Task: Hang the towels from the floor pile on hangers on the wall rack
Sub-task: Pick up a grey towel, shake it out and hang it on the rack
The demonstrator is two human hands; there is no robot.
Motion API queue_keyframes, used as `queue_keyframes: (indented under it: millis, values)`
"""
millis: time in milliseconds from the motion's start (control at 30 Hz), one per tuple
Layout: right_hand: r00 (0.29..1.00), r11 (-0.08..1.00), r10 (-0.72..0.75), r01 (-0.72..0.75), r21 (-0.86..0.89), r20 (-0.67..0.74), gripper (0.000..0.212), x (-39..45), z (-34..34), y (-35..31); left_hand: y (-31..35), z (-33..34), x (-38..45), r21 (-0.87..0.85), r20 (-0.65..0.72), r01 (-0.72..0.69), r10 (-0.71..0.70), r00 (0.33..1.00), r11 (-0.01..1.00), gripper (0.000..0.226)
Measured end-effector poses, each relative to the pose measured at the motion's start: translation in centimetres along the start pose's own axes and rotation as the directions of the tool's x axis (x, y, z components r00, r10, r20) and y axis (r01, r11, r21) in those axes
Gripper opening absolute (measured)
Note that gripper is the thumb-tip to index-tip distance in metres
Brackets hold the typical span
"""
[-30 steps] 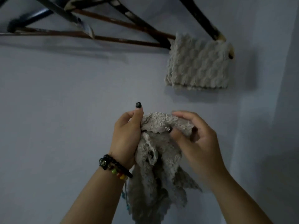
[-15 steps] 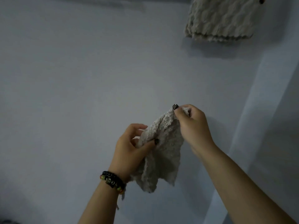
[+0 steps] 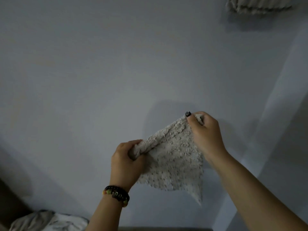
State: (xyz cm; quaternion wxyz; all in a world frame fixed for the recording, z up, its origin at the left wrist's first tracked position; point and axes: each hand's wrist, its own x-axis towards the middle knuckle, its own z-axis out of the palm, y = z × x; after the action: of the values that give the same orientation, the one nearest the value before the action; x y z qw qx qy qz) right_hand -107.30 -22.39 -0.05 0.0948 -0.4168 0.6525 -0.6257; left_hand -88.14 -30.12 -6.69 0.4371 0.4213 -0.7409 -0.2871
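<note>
A small beige knobbly towel [image 3: 173,162] hangs spread in front of the wall, held by both hands along its top edge. My left hand [image 3: 125,162], with beaded bracelets on the wrist, grips the lower left corner in curled fingers. My right hand [image 3: 205,132] pinches the higher right corner between thumb and fingers. The towel's lower edge hangs free in a point at the right. At the top right edge, the bottom of another beige towel [image 3: 256,5] hangs on the wall; its hanger and the rack are out of view.
A plain blue-grey wall [image 3: 100,80] fills the view, with a wall corner [image 3: 273,114] running down on the right. A heap of pale cloth [image 3: 48,220] lies at the bottom left.
The view has tilted down, so the rack left the frame and the hung towel slid to the top edge. My hands have drawn apart and the crumpled towel is now spread between them.
</note>
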Motion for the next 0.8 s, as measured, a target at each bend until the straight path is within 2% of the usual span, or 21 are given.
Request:
queue_keyframes:
  millis: [100, 200, 300, 400, 500, 567, 633, 700, 800]
  values:
    - [0.996, 0.999, 0.043, -0.04, 0.034, -0.075, 0.026, -2.0, -0.2, 0.0, -1.1, -1.2, -1.0, -0.202, 0.032, 0.137, -0.133, 0.991, 0.97, 0.045]
    - [0.979, 0.988, 0.126, -0.11, 0.104, -0.158, 0.022, -4.0, -0.4, 0.3, -1.5, -2.3, -2.3, -0.448, 0.105, 0.286, -0.268, 0.958, 0.847, 0.031]
    - [0.945, 0.952, 0.263, -0.221, 0.212, -0.194, 0.025, -5.0, -0.5, 0.8, -1.1, -3.3, -3.8, -0.603, 0.295, 0.518, -0.433, 0.851, 0.607, 0.013]
    - [0.862, 0.847, 0.485, -0.422, 0.323, -0.146, 0.044, -5.7, -0.8, 1.2, -1.4, -3.3, -5.1, -0.588, 0.392, 0.628, -0.5, 0.772, 0.509, 0.034]
    - [0.763, 0.708, 0.645, -0.573, 0.413, -0.048, 0.064, -6.7, -1.2, 1.5, -1.5, -2.9, -5.8, -0.551, 0.53, 0.699, -0.456, 0.715, 0.456, 0.054]
    - [0.762, 0.662, 0.646, -0.589, 0.463, 0.046, 0.068, -7.4, -1.7, 1.5, -1.4, -2.7, -5.8, -0.516, 0.657, 0.743, -0.359, 0.663, 0.426, 0.054]
    - [0.787, 0.668, 0.601, -0.592, 0.452, 0.142, 0.072, -7.9, -2.6, 1.7, -1.4, -2.3, -5.9, -0.484, 0.728, 0.747, -0.265, 0.633, 0.455, 0.051]
    - [0.814, 0.701, 0.558, -0.567, 0.432, 0.163, 0.067, -8.1, -3.9, 2.3, -1.3, -1.5, -6.1, -0.496, 0.709, 0.725, -0.26, 0.656, 0.479, 0.043]
    - [0.835, 0.736, 0.517, -0.546, 0.399, 0.189, 0.041, -8.2, -6.2, 3.3, -1.0, -0.1, -6.5, -0.561, 0.629, 0.703, -0.327, 0.705, 0.437, 0.038]
